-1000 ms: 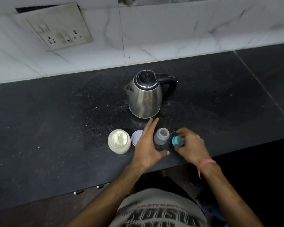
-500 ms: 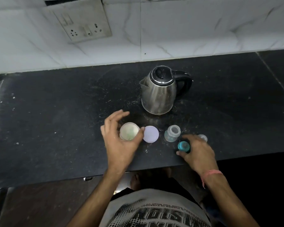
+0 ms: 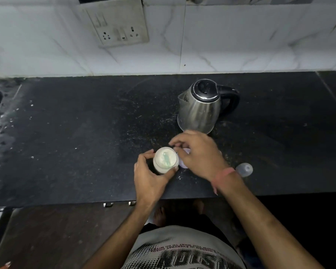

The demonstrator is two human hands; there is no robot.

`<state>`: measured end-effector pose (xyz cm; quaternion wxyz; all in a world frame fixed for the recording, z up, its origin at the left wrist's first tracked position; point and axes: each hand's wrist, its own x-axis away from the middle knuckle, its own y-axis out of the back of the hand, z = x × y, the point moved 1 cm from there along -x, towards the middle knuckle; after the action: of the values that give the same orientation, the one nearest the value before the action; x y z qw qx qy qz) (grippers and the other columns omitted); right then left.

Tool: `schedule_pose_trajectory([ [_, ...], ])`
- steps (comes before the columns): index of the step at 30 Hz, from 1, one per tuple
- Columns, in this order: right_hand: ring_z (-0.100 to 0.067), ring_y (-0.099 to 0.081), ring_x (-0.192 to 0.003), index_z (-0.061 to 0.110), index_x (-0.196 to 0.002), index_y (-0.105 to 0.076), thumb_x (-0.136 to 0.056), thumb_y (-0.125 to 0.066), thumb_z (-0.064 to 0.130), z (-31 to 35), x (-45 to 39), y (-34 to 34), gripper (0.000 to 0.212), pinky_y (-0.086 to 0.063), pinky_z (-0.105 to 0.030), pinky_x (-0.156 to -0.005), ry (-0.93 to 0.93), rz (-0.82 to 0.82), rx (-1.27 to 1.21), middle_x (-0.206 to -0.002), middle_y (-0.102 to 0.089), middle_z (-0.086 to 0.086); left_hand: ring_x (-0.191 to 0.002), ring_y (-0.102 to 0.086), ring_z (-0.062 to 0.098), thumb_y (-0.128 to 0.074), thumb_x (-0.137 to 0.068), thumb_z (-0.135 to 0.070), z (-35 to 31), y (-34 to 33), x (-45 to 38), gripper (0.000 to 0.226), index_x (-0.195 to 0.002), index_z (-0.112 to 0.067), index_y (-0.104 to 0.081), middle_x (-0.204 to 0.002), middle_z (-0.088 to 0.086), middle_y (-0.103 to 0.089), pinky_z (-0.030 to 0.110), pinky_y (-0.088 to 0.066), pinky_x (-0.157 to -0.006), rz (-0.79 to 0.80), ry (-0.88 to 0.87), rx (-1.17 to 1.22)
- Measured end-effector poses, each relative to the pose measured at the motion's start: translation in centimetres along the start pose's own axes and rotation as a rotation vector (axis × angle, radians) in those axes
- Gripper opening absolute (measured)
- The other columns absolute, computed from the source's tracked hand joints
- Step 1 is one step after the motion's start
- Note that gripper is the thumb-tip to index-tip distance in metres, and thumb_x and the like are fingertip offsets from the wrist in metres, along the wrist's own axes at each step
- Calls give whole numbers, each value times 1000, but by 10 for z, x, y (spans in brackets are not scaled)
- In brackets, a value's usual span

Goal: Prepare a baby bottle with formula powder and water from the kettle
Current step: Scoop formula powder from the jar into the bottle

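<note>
2 hands meet at the open formula jar (image 3: 165, 159) near the front of the black counter (image 3: 81, 144). Left hand (image 3: 151, 178) wraps its fingers and thumb round the jar's side. Right hand (image 3: 199, 152) hovers at the rim, fingers curled; I cannot tell whether it holds anything. Kettle (image 3: 201, 107) stands behind, clear cap (image 3: 245, 169) lies right.

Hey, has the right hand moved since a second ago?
Yes. The right hand left the spot right of the kettle and now reaches left, over the powder jar.
</note>
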<state>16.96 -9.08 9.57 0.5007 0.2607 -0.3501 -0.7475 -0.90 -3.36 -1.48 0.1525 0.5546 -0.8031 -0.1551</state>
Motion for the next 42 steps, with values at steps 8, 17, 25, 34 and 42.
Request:
schedule_pose_trajectory([
  [8,-19,-54,-113,28,-119,-73,-97,-74,11,28,-32,-33,28,-49,-32,-86,220,214,491,-120,-58,3,-120,-75,13,-106,-72,-50,-4,3,-14,70,-133,-42,-73,-126,-20,-80,50,-63,-101,126,-99,13],
  [17,-26,-52,-98,23,-96,-83,-78,-93,26,8,-7,-47,21,-51,-41,-78,219,92,511,-103,-54,-1,-133,-65,3,-109,-68,-42,0,6,0,84,-144,-31,-76,-140,-22,-75,34,-56,-112,18,-142,-66],
  [25,-19,-52,-106,22,-110,-77,-91,-84,33,1,14,-56,22,-55,-39,-86,40,13,334,-109,-58,4,-139,-59,0,-104,-78,-37,-11,3,5,74,-146,-34,-75,-146,-23,-72,24,-49,-113,75,-196,-75],
  [34,-4,-68,-69,30,-89,-75,-89,-92,35,-12,50,-62,18,-54,-23,-69,-325,-328,-214,-85,-76,20,-135,-62,4,-93,-73,-66,-7,9,4,85,-149,-32,-74,-144,-21,-73,30,-54,-111,62,-201,-112],
  [42,-3,-75,-69,28,-100,-83,-89,-93,24,-11,62,-68,16,-54,-12,-66,-441,-481,-412,-87,-80,20,-135,-61,4,-91,-75,-73,-5,11,1,88,-150,-32,-71,-147,-21,-71,9,-41,-110,90,-263,-183],
])
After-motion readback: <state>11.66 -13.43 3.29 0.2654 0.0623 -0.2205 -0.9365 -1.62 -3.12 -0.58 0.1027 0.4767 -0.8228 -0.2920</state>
